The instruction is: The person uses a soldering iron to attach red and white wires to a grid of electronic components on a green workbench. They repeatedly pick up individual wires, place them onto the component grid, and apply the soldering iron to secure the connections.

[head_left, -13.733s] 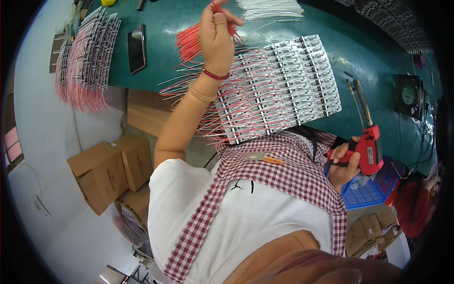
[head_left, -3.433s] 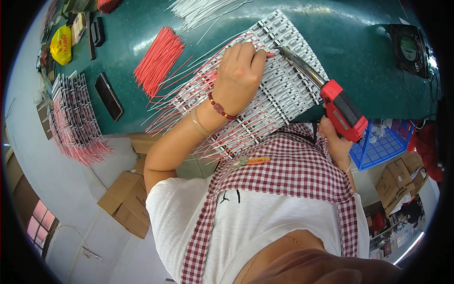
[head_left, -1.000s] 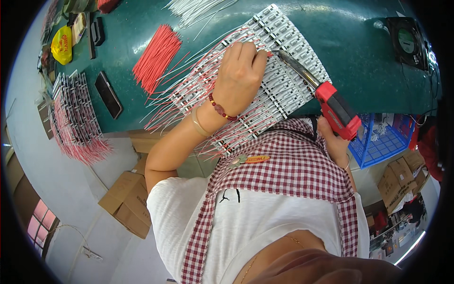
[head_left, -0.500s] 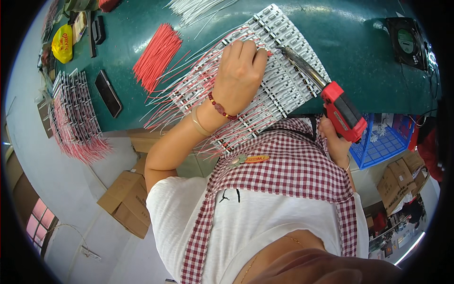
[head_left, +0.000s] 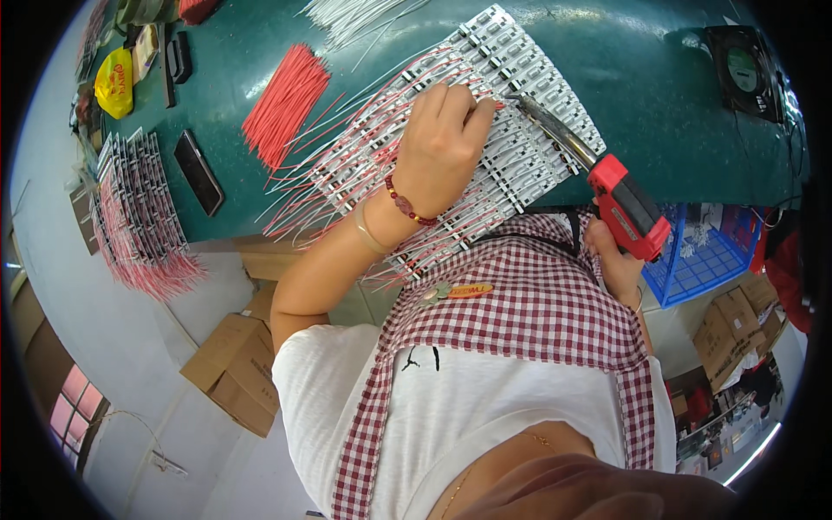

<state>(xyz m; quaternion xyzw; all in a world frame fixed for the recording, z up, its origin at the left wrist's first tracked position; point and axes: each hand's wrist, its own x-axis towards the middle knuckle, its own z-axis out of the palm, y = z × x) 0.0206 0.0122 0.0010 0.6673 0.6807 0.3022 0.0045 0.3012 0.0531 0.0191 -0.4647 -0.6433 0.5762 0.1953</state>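
Note:
A panel of small white parts in rows (head_left: 555,87) lies tilted on the green table, with red and white wires (head_left: 347,165) trailing off its left side. My left hand (head_left: 442,143) is over the panel, fingers pinched on a thin red wire (head_left: 499,105) whose end shows just past the fingertips. My right hand (head_left: 617,264) grips a red and black soldering gun (head_left: 631,208) by its handle at the table's near edge. The gun's metal tip reaches left over the panel, close to the pinched wire. Whether tip and wire touch, I cannot tell.
A bundle of red wires (head_left: 288,104) and a bunch of white wires (head_left: 360,17) lie behind the panel. Left are a phone (head_left: 198,172), wired panels (head_left: 143,208) and a yellow bag (head_left: 114,82). A black device (head_left: 744,74) and a blue basket (head_left: 706,264) are right.
My left hand has shifted slightly down and right with the red wire. The soldering gun has moved very little, its tip still beside the fingertips.

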